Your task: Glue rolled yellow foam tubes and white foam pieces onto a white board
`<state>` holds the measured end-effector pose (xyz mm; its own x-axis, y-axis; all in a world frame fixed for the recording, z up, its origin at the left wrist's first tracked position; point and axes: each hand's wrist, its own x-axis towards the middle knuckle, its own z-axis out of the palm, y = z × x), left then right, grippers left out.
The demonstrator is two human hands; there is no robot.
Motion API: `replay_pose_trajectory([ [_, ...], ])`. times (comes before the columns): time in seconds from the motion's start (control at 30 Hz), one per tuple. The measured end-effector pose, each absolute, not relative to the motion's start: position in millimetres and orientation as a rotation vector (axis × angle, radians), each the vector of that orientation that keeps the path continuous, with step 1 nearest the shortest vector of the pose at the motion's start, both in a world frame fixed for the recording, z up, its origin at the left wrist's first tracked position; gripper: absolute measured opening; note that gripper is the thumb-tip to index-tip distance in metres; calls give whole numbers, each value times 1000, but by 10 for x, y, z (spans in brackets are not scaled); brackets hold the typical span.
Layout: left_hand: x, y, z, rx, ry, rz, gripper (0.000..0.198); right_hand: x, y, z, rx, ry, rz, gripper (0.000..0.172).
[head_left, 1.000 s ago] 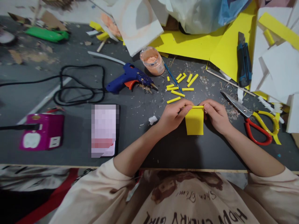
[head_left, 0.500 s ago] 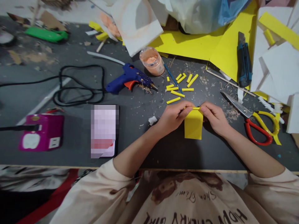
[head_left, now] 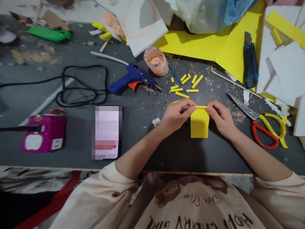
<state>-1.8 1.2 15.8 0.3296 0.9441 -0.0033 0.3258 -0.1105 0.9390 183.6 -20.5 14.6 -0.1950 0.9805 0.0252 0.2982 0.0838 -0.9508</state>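
Note:
A small yellow paper strip [head_left: 199, 124] hangs between my hands, its top edge rolled into a thin tube. My left hand [head_left: 177, 114] pinches the left end of that rolled edge with thumb and fingers. At the right end, my right hand [head_left: 220, 117] pinches it the same way. Just beyond my hands lie several short yellow paper rolls [head_left: 197, 82], loose on the dark table [head_left: 140, 127]. A thin blue stick [head_left: 175, 76] lies among them. Part of one more yellow piece shows behind my left hand.
Left of the rolls lies a blue glue gun [head_left: 133, 79] with its black cord, beside an open jar [head_left: 156, 63] of peach material. Scissors [head_left: 257, 121] lie right of my hands, below a utility knife [head_left: 250, 62]. A phone [head_left: 107, 132] and a magenta box [head_left: 45, 133] sit left.
Both hands and the yellow strip have shifted slightly up and right in view. The rolled top edge shows more plainly between my fingertips, and my left hand now covers most of one loose roll.

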Motion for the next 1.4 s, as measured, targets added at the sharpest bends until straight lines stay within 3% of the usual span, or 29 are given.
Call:
replay_pose_trajectory([
  [0.3,-19,-19,145,1739,1147,892,15,1838,-214,125,-1272,-1581,1282,36],
  [0.87,-23,-23,101,1878,1049,833,19,1817,-248,67,-1311,-1685,1143,26],
  [1.2,-28,-40,90,1910,1011,829,27,1802,-216,140,-1321,-1639,1199,38],
  [1.4,0,-6,145,1777,1084,737,29,1795,-221,128,-1304,-1598,1199,35],
])
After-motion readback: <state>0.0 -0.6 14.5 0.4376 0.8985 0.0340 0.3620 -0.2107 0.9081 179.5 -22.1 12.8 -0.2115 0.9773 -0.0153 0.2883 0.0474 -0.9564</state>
